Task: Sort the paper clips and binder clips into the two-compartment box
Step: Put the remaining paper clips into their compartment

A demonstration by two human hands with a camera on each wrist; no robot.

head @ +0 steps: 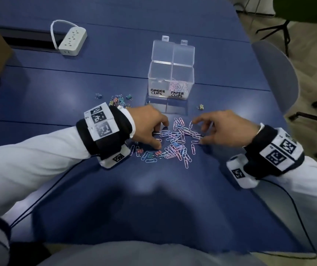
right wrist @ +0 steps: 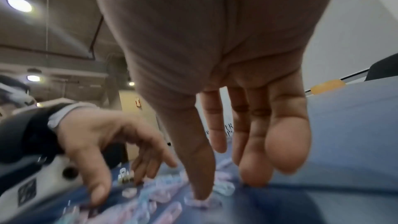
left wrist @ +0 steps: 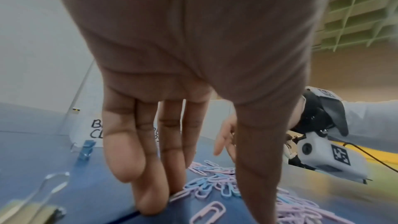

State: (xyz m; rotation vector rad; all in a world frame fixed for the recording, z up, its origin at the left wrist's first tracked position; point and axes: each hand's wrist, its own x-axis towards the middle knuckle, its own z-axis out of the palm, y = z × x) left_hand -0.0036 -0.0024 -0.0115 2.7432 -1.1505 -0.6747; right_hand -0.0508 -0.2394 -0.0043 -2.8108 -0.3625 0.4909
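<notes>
A clear two-compartment box (head: 171, 73) stands open at mid-table, labelled BINDER CLIPS on the left and PAPER CLIPS on the right. Only the right compartment holds paper clips. A pile of pastel paper clips (head: 178, 139) lies between my hands. My left hand (head: 162, 134) touches the pile's left edge, its straight fingers (left wrist: 148, 185) down on the table. My right hand (head: 198, 131) spreads over the right edge, and its thumb (right wrist: 201, 185) presses a clip. Neither hand holds anything. Small binder clips (head: 119, 100) cluster behind my left wrist. A few binder clips (head: 158, 152) lie in the pile's near side.
One lone binder clip (head: 201, 106) lies right of the box. A white power strip (head: 72, 42) sits at the far left of the blue table (head: 115, 189). A grey chair (head: 280, 77) stands past the right edge. Thin cables run from both wrists.
</notes>
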